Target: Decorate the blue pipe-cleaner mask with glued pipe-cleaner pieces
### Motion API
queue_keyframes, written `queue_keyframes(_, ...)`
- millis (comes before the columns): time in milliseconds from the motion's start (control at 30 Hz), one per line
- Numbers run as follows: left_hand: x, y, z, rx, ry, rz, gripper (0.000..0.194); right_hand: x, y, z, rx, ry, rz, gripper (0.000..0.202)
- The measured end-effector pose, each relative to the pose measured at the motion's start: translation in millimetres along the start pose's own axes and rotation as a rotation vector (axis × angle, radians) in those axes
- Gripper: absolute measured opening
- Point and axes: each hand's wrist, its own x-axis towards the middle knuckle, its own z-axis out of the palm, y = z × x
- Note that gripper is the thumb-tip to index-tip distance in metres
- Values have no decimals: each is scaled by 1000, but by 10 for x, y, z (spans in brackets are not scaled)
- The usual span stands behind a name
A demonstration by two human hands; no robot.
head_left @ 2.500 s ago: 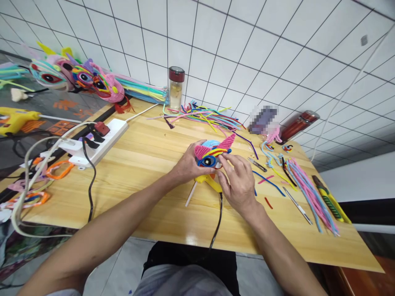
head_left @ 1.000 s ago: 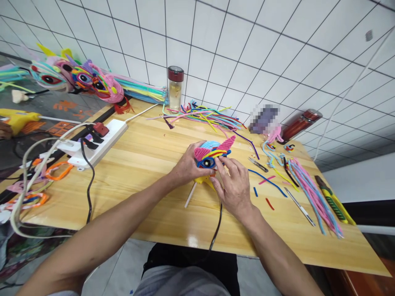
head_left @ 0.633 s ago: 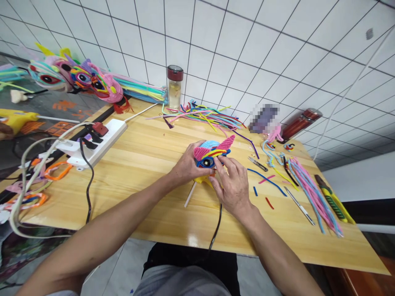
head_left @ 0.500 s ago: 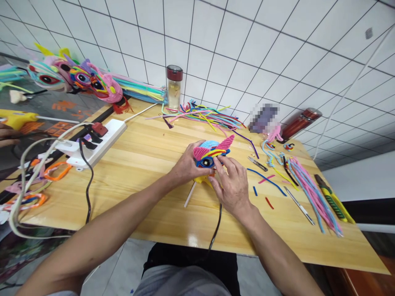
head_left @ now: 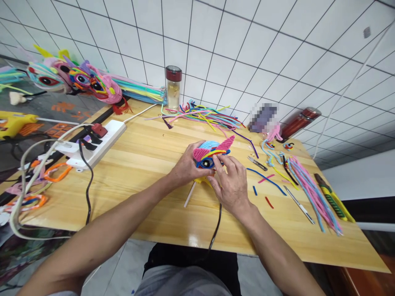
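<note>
My left hand (head_left: 184, 165) is wrapped around the left side of a pipe-cleaner animal head (head_left: 210, 144). Pink ears, a light-blue crown, a yellow brow strip and a dark eye with a white highlight show on it. The fingertips of my right hand (head_left: 231, 181) press on its front beside the eye, its thumb curled in below; they hide part of that side. Under the head, on the table, lies a yellow glue gun (head_left: 203, 180), mostly covered by my hands, with a pale glue stick (head_left: 189, 194) poking out and a black cord running toward me.
Small scissors (head_left: 257, 163), a craft knife (head_left: 298, 204), pliers (head_left: 331, 197) and pipe cleaners (head_left: 311, 189) lie at right. Behind are a glass bottle (head_left: 173, 88) and more pipe cleaners (head_left: 210, 115). A power strip (head_left: 106, 142), finished heads (head_left: 105, 88) and another glue gun (head_left: 15, 123) are at left.
Another person's hand by the glue gun at the far left has gone out of view. My right fingers have shifted very slightly on the head; the left hand stays put.
</note>
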Motion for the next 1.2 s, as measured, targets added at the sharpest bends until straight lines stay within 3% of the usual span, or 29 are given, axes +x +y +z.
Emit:
queue_keyframes(233, 17, 7, -19, -11, 4, -20, 102, -42, 48, -104, 46, 115, 41, 70)
queue_keyframes(500, 7, -12, 7, -13, 9, -14, 101, -43, 26, -29, 45, 22, -13, 66)
queue_keyframes(800, 7, -6, 2, 8, -5, -22, 99, -47, 11, -14, -4, 29, -16, 56)
queue_keyframes(1200, -14, 18, 13, 39, 3, 6, 102, -22, 10, -30, 58, 61, -9, 69)
